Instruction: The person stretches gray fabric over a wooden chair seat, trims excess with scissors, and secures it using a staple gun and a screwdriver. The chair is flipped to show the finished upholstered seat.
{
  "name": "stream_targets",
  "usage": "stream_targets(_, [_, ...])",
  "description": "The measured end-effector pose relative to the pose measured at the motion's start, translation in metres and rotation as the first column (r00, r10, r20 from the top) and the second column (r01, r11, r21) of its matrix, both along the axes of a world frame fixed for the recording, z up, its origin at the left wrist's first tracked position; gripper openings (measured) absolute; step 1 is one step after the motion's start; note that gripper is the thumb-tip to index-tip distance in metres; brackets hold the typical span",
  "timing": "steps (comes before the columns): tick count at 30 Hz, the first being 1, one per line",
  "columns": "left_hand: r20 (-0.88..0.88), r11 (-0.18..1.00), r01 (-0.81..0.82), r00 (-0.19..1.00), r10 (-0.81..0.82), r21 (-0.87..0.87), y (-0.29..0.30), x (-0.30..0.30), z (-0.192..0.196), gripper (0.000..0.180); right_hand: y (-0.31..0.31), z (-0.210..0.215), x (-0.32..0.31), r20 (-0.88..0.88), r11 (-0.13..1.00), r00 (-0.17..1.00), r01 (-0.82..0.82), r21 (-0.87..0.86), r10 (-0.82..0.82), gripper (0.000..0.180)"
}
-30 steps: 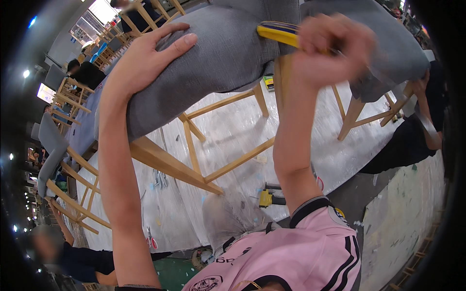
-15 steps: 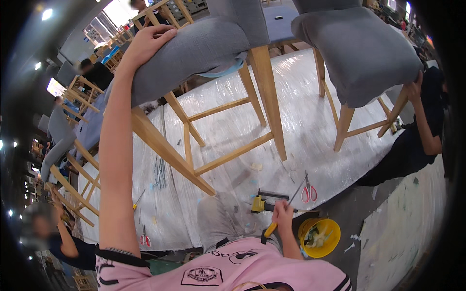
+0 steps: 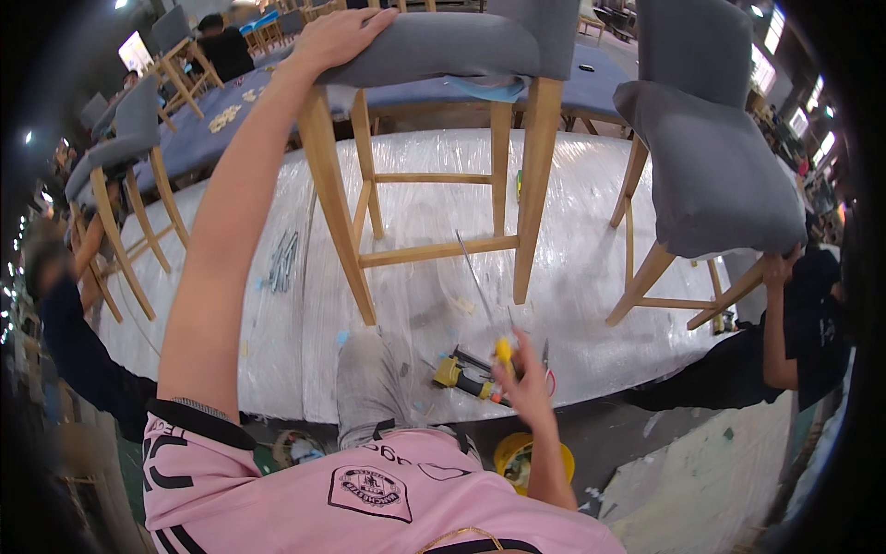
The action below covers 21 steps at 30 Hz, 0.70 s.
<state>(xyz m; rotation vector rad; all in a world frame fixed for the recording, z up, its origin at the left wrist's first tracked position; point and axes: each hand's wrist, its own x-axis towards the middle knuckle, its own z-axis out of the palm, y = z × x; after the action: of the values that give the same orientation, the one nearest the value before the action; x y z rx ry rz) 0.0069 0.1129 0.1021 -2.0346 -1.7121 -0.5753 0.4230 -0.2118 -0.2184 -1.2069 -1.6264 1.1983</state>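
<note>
A high chair with a grey cloth seat [image 3: 443,48] and pale wooden legs [image 3: 334,203] stands in front of me. My left hand [image 3: 343,39] lies on the left end of that seat, fingers stretched out and open. Light blue material [image 3: 489,90] hangs from under the seat. Lower down, my right hand [image 3: 526,383] is closed round a long-shafted screwdriver [image 3: 503,353] with a yellow handle. The screwdriver's thin shaft points up and away, toward the chair's lower front rail [image 3: 438,251]. Beside this hand, on the plastic-wrapped surface [image 3: 286,360], lies a yellow-and-black staple gun [image 3: 454,375].
Red-handled scissors [image 3: 551,380] lie partly behind my right hand. A yellow bucket [image 3: 561,457] with scraps stands below. Metal strips [image 3: 283,263] lie at left. At right, a person's hand [image 3: 780,268] grips another grey chair [image 3: 724,175]; someone in dark clothes [image 3: 74,314] works at left.
My view has shifted, and the near chair now appears more upright. The screwdriver's shaft has swung from pointing up-right to pointing up-left. My left hand stays on the seat.
</note>
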Motion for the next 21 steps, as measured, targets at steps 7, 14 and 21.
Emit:
stream_targets(7, [0.249, 1.0, -0.013, 0.968, 0.011, 0.007, -0.052, 0.036, 0.014, 0.048, 0.114, 0.151, -0.046, 0.015, 0.999, 0.999, -0.046, 0.022, 0.045, 0.053])
stream_targets(14, [0.185, 0.994, -0.032, 0.983, 0.013, 0.102, -0.062, 0.027, 0.005, 0.055, 0.144, 0.181, -0.062, 0.051, 0.986, 0.999, -0.002, 0.164, -0.006, 0.052])
stream_targets(21, [0.189, 0.989, -0.004, 0.982, -0.023, 0.145, -0.061, 0.025, 0.001, 0.053, 0.147, 0.185, -0.05, -0.108, 0.996, 0.994, 0.016, 0.084, -0.007, 0.048])
